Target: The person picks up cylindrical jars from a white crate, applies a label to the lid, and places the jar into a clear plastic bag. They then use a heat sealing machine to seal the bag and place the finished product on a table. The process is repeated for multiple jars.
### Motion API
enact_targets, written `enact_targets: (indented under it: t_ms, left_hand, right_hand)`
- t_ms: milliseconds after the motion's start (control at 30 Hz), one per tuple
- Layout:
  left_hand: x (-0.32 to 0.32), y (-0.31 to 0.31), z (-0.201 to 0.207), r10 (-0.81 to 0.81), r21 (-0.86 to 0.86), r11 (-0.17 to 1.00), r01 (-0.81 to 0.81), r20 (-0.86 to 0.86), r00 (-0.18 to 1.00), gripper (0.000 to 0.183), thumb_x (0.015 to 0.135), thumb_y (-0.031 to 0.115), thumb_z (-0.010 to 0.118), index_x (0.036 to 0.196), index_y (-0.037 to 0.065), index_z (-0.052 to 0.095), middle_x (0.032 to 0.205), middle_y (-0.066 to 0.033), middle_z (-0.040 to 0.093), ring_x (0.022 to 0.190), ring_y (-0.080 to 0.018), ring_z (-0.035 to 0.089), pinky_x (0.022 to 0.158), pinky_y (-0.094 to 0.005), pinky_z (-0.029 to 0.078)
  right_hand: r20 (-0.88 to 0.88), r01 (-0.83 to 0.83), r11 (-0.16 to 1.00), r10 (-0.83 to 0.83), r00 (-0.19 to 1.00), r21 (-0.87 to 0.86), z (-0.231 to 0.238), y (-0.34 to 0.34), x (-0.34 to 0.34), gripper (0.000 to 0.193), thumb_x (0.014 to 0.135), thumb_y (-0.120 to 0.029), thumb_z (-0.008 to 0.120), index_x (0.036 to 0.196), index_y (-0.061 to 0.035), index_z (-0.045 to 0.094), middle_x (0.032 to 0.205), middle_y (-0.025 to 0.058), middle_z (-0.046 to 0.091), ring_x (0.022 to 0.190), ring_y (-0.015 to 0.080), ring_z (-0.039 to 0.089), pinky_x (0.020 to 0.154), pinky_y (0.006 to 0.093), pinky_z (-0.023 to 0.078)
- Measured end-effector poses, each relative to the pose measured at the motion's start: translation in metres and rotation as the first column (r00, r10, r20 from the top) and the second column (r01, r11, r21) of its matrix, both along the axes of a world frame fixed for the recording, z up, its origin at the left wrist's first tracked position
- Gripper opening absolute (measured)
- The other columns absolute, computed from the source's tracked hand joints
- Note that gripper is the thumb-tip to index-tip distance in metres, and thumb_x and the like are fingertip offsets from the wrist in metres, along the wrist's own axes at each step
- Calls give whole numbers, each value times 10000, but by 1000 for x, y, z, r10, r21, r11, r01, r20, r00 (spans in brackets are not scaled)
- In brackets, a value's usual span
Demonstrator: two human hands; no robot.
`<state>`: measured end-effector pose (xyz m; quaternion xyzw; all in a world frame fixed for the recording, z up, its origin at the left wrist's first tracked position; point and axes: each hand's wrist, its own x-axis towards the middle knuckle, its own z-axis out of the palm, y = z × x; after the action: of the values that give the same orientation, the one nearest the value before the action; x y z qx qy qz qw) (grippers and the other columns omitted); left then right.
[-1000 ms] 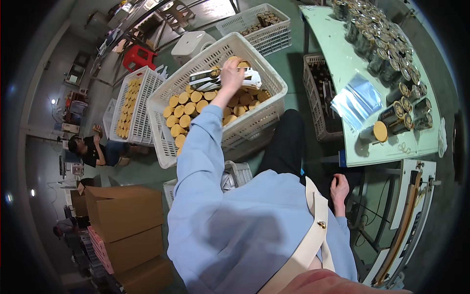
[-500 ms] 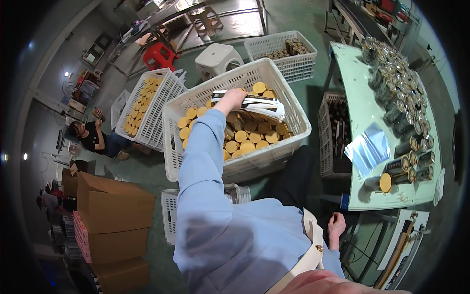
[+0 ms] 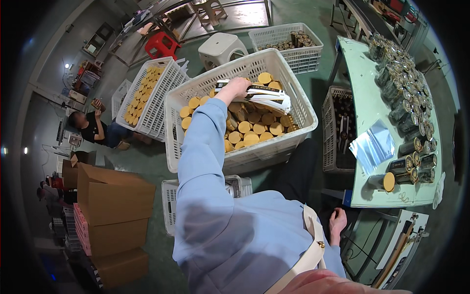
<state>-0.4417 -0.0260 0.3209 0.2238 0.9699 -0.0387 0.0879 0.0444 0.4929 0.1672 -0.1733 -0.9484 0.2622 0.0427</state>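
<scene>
My left hand [image 3: 237,88] reaches into a large white slatted crate [image 3: 169,147], its fingers closed over the left end of a stack of flat white, black-and-gold strips [image 3: 270,99]. Under and around the strips lie several round cans with gold lids [image 3: 250,138], some upright and some tipped. The undersides of my left fingers are hidden. Low beside my dark trousers rests my right hand [image 3: 337,222], fingers curled in; I see nothing in it, and it touches no can.
A pale green table [image 3: 364,93] at the right bears several clear jars, dark cans and silver film sheets [image 3: 374,147]. Another crate of gold-lidded cans [image 3: 143,95] stands at left, near a seated person [image 3: 95,126]. Cardboard boxes [image 3: 117,201] and a white stool [image 3: 221,49] stand around.
The whole view has shifted slightly, the crate now higher and further right in the picture. My left hand keeps its place on the strips. My right hand stays low by my leg.
</scene>
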Motion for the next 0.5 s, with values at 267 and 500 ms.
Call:
enact_targets:
  t_ms: [267, 500]
  left_hand:
    - [-2, -1, -17, -25, 0, 1000, 25, -162, 986, 189, 814, 148, 610, 955, 72, 709, 945, -172, 716, 935, -374, 685, 839, -482, 545]
    - [10, -15, -13, 5, 25, 1000, 6, -403, 915, 150, 815, 186, 620, 763, 107, 736, 825, -139, 715, 881, -323, 707, 729, -456, 566]
  right_hand:
    - [-20, -1, 1000, 1, 1000, 1, -4, 2, 1, 105, 821, -68, 635, 916, -49, 673, 888, 127, 660, 864, 326, 656, 774, 417, 516]
    - [-23, -8, 1000, 8, 1000, 11, -3, 1, 1, 93, 826, -69, 632, 908, -52, 672, 885, 125, 660, 862, 327, 655, 772, 422, 514]
